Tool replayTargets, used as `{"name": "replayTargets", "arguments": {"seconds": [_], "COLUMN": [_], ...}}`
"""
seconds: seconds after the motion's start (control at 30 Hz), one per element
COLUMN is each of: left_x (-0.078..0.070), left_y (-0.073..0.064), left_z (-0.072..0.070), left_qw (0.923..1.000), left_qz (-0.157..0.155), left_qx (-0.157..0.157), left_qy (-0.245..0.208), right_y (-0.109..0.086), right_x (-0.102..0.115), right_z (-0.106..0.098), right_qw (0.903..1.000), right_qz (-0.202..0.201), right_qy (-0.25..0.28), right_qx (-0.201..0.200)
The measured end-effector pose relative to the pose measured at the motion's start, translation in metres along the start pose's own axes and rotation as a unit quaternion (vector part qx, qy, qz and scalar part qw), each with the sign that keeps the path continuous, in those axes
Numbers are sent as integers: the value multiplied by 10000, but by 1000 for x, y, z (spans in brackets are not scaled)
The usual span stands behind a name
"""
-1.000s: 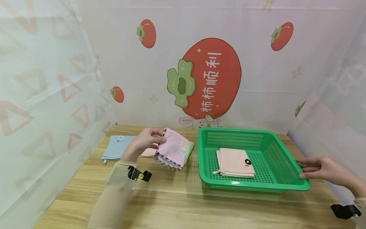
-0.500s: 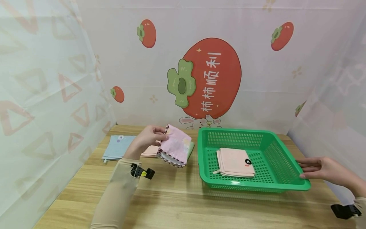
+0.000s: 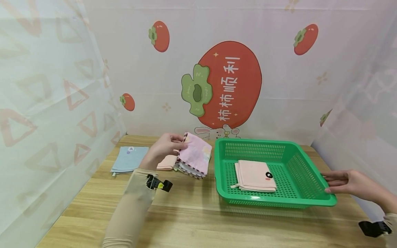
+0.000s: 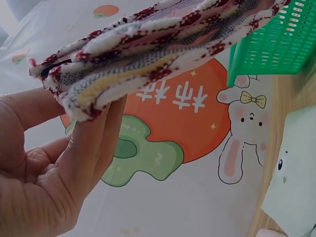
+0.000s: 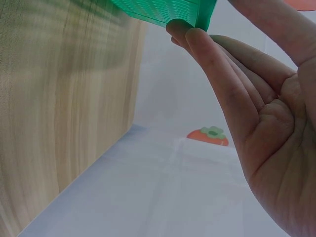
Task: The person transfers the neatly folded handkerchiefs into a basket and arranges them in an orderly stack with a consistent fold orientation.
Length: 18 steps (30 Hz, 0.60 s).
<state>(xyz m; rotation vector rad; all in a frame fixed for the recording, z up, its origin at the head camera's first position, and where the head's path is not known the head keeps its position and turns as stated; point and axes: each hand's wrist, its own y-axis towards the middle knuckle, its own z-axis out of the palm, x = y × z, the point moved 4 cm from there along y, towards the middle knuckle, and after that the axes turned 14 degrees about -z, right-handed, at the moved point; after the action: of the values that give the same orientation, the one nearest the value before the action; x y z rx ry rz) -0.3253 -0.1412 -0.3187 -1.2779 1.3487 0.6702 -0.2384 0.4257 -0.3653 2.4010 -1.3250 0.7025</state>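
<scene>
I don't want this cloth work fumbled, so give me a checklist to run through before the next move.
1. Left hand pinching the checked-edge cloth: ok.
2. Checked-edge cloth folded: ok.
3. Checked-edge cloth over the green basket: not ok, just left of it in the head view.
4. Room in the green basket: ok, one folded peach cloth with bare mesh around.
5. Right hand touching the green basket: ok, at its rim.
6. Firmness there: cannot tell.

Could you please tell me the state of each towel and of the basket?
Lilac towel: folded, tilted, pinched by the left hand.
Basket: upright, one towel inside, right hand on its rim.
Basket towel: folded flat.
Blue towel: folded flat on the table.
Peach towel: folded, partly hidden.
Green towel: mostly hidden in the head view.
</scene>
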Motion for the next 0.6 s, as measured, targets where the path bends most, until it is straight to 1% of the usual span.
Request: {"name": "replayTargets", "arguments": {"seconds": [0.07, 0.27, 0.5, 0.6], "left_x": [-2, -7, -11, -12], "left_y": [1, 3, 7, 10], "left_z": [1, 5, 11, 13], "left_qw": [10000, 10000, 9999, 9999], "left_qz": [-7, -28, -111, -77], "left_qx": [3, -40, -88, -67], "left_qy": [-1, -12, -46, -95], "right_y": [0, 0, -1, 0], "right_x": [0, -2, -3, -3], "right_z": [0, -1, -1, -1], "right_qw": [10000, 9999, 9983, 9988], "right_qz": [19, -114, -312, -288], "right_qy": [16, 94, 491, 392], "right_qx": [6, -15, -35, -27]}}
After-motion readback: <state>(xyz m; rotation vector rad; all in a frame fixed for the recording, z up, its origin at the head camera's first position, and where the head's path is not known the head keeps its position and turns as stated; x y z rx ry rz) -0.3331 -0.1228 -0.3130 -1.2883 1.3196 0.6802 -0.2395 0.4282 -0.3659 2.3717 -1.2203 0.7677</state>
